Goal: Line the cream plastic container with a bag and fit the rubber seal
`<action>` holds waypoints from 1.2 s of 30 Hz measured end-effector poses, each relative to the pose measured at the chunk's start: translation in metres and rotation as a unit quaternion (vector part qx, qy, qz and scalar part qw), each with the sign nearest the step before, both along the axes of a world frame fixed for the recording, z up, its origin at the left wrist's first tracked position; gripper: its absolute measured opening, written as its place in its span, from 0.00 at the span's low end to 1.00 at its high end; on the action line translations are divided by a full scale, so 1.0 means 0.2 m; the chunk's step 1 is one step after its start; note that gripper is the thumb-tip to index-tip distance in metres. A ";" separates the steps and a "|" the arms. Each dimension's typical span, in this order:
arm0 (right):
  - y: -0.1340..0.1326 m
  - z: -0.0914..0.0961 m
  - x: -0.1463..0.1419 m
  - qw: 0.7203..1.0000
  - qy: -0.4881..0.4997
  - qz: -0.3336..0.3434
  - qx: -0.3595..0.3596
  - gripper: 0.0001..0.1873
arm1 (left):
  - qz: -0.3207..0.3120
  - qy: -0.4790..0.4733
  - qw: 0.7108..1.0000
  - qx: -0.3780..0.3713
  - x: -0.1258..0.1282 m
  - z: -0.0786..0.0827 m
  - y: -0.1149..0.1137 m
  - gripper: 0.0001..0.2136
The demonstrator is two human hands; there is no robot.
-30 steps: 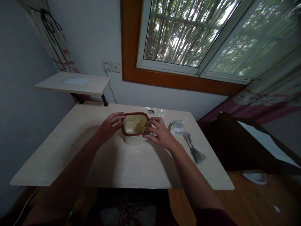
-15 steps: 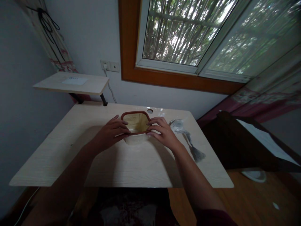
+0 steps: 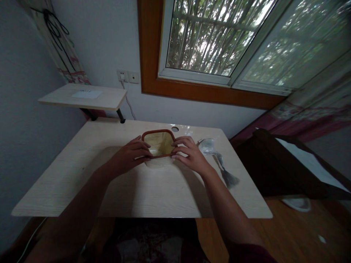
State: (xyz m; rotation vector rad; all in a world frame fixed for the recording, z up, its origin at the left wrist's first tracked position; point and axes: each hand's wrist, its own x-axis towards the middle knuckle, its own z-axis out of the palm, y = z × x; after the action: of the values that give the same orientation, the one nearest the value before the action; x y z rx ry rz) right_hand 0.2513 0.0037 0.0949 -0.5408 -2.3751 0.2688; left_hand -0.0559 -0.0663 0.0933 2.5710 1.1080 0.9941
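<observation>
A see-through, yellowish food container (image 3: 158, 130) with a brown rim stands near the middle of the table, its open side facing up. My left hand (image 3: 133, 154) grips the left side, fingertips over the near-left part of the rim. On the opposite side, my right hand (image 3: 190, 155) holds the rim with its fingers curled at the right edge. Both thumbs are low against the near side. Whatever the container holds, if anything, I cannot make out. To the right of my right hand lies a crumpled clear plastic bag (image 3: 207, 147), with a dark grey bundle at its near end.
The pale wooden table (image 3: 164, 197) has a cable hole (image 3: 174, 129) near its back edge. A raised shelf (image 3: 109, 99) with a paper sheet stands at the back left. Behind the table are a wall socket (image 3: 122, 76) and a window. Dark furniture (image 3: 274, 164) stands at the right.
</observation>
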 end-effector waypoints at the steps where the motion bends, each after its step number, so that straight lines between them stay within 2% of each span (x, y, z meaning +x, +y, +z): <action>1: 0.00 0.00 0.00 1.000 0.002 0.002 0.001 0.08 | -0.004 0.000 1.000 0.001 0.00 0.01 0.00 0.08; 6: 0.00 0.02 0.00 1.000 0.004 0.005 0.002 0.08 | -0.029 0.007 1.000 0.005 0.01 0.04 0.01 0.07; 12: -0.01 -0.01 0.00 1.000 0.005 -0.006 -0.014 0.10 | -0.037 -0.002 0.999 -0.003 0.02 0.04 0.02 0.07; 16: 0.01 0.01 -0.02 0.997 0.041 -0.054 -0.025 0.11 | -0.035 -0.019 0.999 0.001 0.02 0.07 0.02 0.07; 18: 0.05 0.02 -0.05 0.992 0.082 -0.093 -0.036 0.14 | -0.001 -0.044 0.999 0.010 0.04 0.08 0.03 0.08; 20: 0.09 0.02 -0.09 0.985 0.116 -0.115 -0.062 0.17 | 0.065 -0.081 0.994 0.014 0.06 0.07 0.05 0.10; 24: 0.17 -0.01 -0.16 0.976 0.119 -0.110 -0.147 0.24 | 0.180 -0.165 0.970 -0.020 0.12 0.01 0.14 0.17; 29: 0.19 -0.10 -0.21 0.958 0.105 -0.126 -0.236 0.25 | 0.208 -0.252 0.935 -0.140 0.17 -0.09 0.21 0.18; 36: 0.17 -0.12 -0.23 0.935 0.139 -0.168 -0.279 0.28 | 0.216 -0.325 0.901 -0.192 0.19 -0.11 0.21 0.20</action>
State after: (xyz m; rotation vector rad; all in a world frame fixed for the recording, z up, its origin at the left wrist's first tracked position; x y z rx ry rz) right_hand 0.2063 0.0369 0.0702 -1.0808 -1.8735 0.8155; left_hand -0.0175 -0.0237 0.0713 1.5238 1.4850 1.4060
